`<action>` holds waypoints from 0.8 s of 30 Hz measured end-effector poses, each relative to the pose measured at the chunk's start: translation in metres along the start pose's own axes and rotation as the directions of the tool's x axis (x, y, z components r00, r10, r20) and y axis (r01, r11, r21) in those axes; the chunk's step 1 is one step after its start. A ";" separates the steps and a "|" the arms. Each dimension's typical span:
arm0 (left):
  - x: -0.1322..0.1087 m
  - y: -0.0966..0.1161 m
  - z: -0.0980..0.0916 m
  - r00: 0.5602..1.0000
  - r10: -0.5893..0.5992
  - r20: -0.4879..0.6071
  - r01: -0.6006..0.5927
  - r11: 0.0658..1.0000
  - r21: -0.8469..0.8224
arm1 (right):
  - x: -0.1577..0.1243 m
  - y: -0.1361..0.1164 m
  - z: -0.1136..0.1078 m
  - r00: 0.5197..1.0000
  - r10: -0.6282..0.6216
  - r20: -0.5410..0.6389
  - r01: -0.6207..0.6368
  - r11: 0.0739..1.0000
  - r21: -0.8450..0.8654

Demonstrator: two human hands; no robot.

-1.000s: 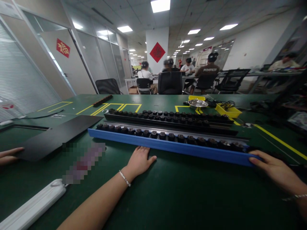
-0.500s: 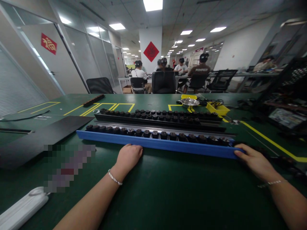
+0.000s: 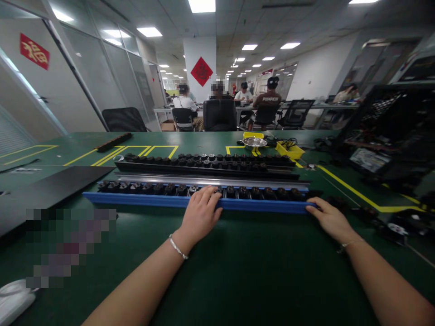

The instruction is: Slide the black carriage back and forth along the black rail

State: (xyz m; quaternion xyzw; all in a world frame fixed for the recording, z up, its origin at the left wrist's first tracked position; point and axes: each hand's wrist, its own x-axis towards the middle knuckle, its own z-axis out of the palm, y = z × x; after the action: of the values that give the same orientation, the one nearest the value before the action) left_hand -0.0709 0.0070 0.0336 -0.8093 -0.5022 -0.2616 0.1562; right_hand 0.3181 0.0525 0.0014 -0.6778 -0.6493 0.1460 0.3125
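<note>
A long blue rail (image 3: 163,199), a channel with a row of black round-topped parts (image 3: 243,192) set in it, lies across the green table in front of me. My left hand (image 3: 202,213) rests over its front wall near the middle, fingers stretched onto the black parts and thumb to the right. At the rail's right end, my right hand (image 3: 328,217) has thumb and fingers closed on the corner. Right behind lies a bare silvery strip (image 3: 217,179). Farther back are black rails (image 3: 163,167) holding similar black parts.
A metal bowl (image 3: 254,142) and yellow bins (image 3: 289,150) sit at the back. To the left lie a dark flat board (image 3: 57,190), a pixelated object (image 3: 71,246) and a white handle-like thing (image 3: 15,299). A black rack (image 3: 384,131) stands right. People sit at desks beyond.
My left hand has moved from a curled position against the rail's front to lying over its top with fingers extended. My right hand stays at the right end. The view has shifted right.
</note>
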 end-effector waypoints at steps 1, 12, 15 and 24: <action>0.008 0.009 0.005 1.000 0.011 -0.005 -0.011 1.000 -0.005 | 0.000 0.001 0.001 1.000 -0.023 -0.018 0.023 1.000 0.010; 0.040 0.046 0.044 1.000 -0.023 0.007 0.023 1.000 -0.018 | 0.001 -0.036 0.032 0.930 0.067 -0.362 -0.055 0.998 0.043; 0.038 0.045 0.045 1.000 -0.027 0.003 0.027 0.999 -0.023 | 0.001 -0.045 0.036 0.924 0.084 -0.373 -0.094 0.995 -0.009; 0.038 0.045 0.046 1.000 -0.027 -0.015 0.026 0.999 -0.019 | 0.001 -0.050 0.033 0.905 0.110 -0.411 -0.147 0.987 -0.060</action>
State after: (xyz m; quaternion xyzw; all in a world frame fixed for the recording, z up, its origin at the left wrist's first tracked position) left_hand -0.0043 0.0383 0.0185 -0.8021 -0.5092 -0.2744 0.1487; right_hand 0.2589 0.0593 0.0068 -0.7479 -0.5300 -0.0072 0.3997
